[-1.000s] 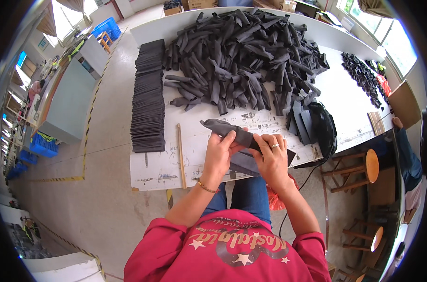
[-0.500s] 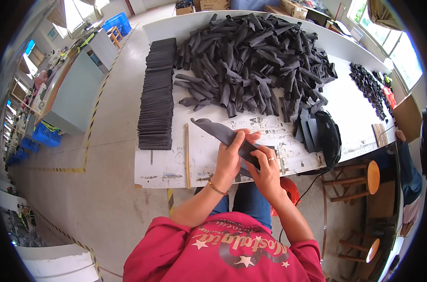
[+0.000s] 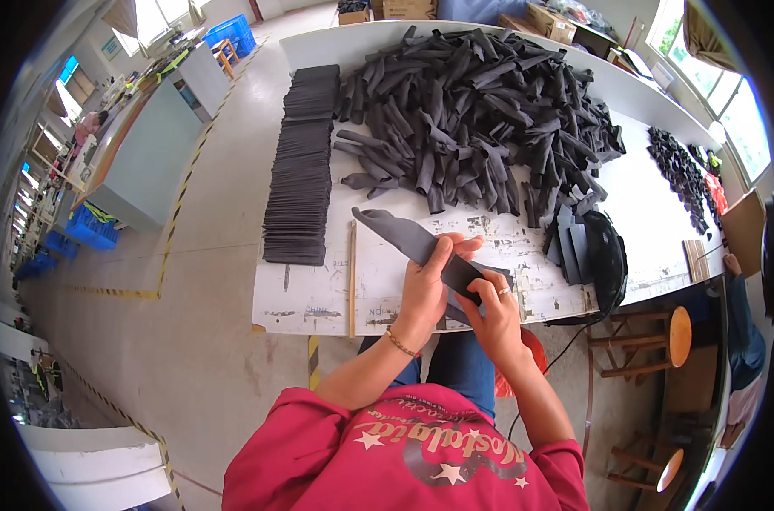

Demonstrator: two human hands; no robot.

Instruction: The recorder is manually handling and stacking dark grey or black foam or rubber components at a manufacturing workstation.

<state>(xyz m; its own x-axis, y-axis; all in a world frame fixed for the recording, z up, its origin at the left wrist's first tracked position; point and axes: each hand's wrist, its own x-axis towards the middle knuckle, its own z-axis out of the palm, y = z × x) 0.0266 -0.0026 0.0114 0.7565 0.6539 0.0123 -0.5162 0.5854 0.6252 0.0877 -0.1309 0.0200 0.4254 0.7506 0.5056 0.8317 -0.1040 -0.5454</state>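
A dark grey fabric tube or strip (image 3: 395, 236) stretches slantwise between my hands, above the table's near edge. My left hand (image 3: 428, 279) closes round its middle, thumb on top. With bent fingers, my right hand (image 3: 496, 313) pinches its lower right end, which looks flat and folded. The far left end hangs free and slightly twisted. Another dark piece (image 3: 458, 314) lies partly hidden beneath my hands. Left of them a thin wooden stick (image 3: 352, 281) lies on the white table (image 3: 319, 298).
A neat row of flat dark pieces (image 3: 300, 170) stands at the left. Behind is a big heap of rolled dark fabric pieces (image 3: 481, 111). At right, flat dark pieces (image 3: 566, 247) rest against a round black object (image 3: 607, 255) with a cable. Wooden stools (image 3: 678, 336) and another person's arm (image 3: 736, 277) are further right.
The whole view has shifted slightly, so the table appears further right. Both hands keep hold of the fabric piece; my right fingers have shifted a little at its lower end.
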